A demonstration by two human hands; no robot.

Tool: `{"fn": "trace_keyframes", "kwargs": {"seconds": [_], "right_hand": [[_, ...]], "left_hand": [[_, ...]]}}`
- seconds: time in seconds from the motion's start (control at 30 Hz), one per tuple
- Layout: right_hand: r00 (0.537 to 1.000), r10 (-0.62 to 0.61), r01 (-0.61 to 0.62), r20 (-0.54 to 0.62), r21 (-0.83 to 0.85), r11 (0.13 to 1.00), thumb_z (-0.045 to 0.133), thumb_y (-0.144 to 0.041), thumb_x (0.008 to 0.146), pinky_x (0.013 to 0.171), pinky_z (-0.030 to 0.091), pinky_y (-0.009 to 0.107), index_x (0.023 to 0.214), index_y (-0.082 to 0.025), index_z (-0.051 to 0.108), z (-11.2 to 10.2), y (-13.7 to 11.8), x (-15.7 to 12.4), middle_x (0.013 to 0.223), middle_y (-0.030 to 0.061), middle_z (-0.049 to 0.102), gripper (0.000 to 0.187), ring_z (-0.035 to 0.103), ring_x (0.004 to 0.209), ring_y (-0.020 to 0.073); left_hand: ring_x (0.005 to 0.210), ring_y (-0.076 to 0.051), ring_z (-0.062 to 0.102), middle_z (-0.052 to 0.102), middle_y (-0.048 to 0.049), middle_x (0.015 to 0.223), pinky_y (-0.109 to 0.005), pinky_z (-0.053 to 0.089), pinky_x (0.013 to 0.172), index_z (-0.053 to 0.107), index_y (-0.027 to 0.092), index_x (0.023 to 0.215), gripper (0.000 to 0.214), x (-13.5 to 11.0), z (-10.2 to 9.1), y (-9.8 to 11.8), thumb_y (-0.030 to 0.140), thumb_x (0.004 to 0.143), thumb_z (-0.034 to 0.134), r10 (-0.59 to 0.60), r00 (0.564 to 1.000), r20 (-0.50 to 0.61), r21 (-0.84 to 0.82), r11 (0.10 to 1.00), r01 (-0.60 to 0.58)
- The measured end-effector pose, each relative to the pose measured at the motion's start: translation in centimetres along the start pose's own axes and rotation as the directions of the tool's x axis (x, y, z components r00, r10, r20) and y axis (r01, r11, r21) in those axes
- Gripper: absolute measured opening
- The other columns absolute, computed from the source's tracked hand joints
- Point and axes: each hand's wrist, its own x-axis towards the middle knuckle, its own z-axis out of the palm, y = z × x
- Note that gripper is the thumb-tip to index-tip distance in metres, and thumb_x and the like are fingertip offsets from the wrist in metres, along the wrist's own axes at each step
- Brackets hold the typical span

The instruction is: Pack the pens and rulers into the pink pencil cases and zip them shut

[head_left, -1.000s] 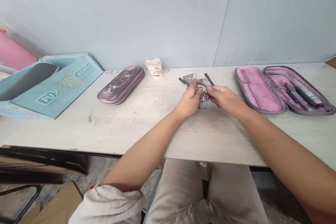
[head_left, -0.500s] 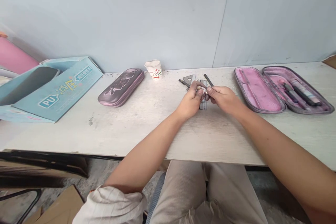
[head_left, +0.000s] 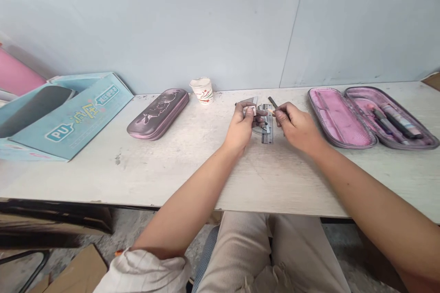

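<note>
On the slanted panel of the light-blue box to your left, you can read "PU" in white capitals inside a speech-bubble outline. Beside it: two larger yellow Chinese characters, probably 减压. A second bubble, upper right, holds smaller Chinese characters, too fine to transcribe; the faint print beneath is likewise illegible. Your white paper cup bears red stars and small red lettering, unreadable at this size.

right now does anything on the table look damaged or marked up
The paper cup near the wall looks odd: its rim is bent rather than evenly round. A dark smudge also marks the left of the table.
</note>
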Motion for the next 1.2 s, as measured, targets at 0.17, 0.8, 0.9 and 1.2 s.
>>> {"fn": "trace_keyframes", "kwargs": {"seconds": [0.17,0.8,0.9,1.2], "right_hand": [[1.0,-0.003,0.001,0.016,0.15,0.989,0.042,-0.029,0.085,0.067,0.043,0.03,0.101,-0.02,0.046,1.1,0.3,-0.2,0.085,0.0038,0.063,0.018,0.058,0.071,0.016],[0.994,-0.111,0.111,0.0,-0.021,0.994,0.037,-0.023,0.087,0.075,0.046,0.033,0.122,-0.024,0.049,1.0,0.4,-0.2,0.104,0.0042,0.066,0.037,0.063,0.084,0.0191],[1.0,-0.018,0.017,-0.026,-0.023,1.0,0.039,-0.027,0.086,0.073,0.045,0.033,0.12,-0.021,0.047,1.3,0.5,0.1,0.099,0.005,0.068,0.035,0.063,0.083,0.0205],[0.99,0.023,-0.054,-0.137,-0.227,0.972,0.038,-0.032,0.088,0.071,0.041,0.029,0.098,-0.02,0.055,-5.3,3.3,0.6,0.089,0.006,0.067,0.023,0.06,0.084,0.0199]], "left_hand": [[0.079,-0.01,0.061,0.062,-0.002,0.083,-0.03,0.046,0.08,0.043,0.019,0.094,0.006,-0.4,0.1,0.3,0.024,0.091,0.041,-0.05,0.998,0.046,-0.167,0.984,0.057],[0.089,-0.017,0.065,0.067,-0.0057,0.087,-0.042,0.043,0.094,0.045,0.017,0.094,0.01,-0.6,-0.3,0.1,0.026,0.089,0.047,-0.059,0.994,0.088,-0.241,0.967,0.079],[0.089,-0.016,0.065,0.067,-0.0052,0.09,-0.04,0.044,0.093,0.044,0.018,0.096,0.016,-0.4,-0.3,-0.1,0.029,0.086,0.051,-0.036,0.996,0.083,-0.176,0.983,0.05],[0.085,-0.013,0.064,0.065,-0.0048,0.092,-0.035,0.048,0.085,0.045,0.018,0.095,0.018,1.2,6.2,0.1,0.032,0.085,0.051,-0.028,0.978,0.205,0.099,0.995,0.007]]}}
